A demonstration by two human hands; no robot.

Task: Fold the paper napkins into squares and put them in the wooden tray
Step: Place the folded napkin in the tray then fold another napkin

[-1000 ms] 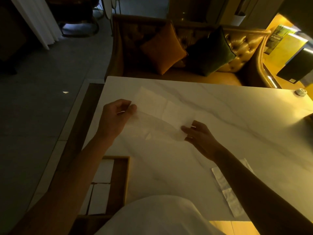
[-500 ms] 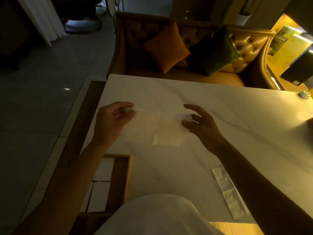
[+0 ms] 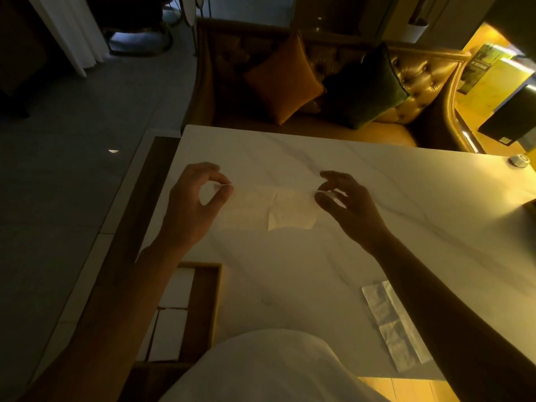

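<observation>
We pinch a thin, creased paper napkin (image 3: pixel 278 208) stretched sideways between left hand (image 3: pixel 193 204) and right hand (image 3: pixel 346 206), fingers clamped on its upper corners, above the marble counter (image 3: pixel 290 285).

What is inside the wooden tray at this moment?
The tray holds white folded napkins; two show, one behind the other. The left forearm covers the tray's left part, so more napkins there cannot be seen.

Two bare forearms reaching up from the lower corners toward the frame's middle. Left hand (image 3: pixel 195 203) at centre left, thumb and forefinger pinched into a ring, palm turned right. Right hand (image 3: pixel 346 208) at centre right, fingertips pinched, other fingers loosely spread.
</observation>
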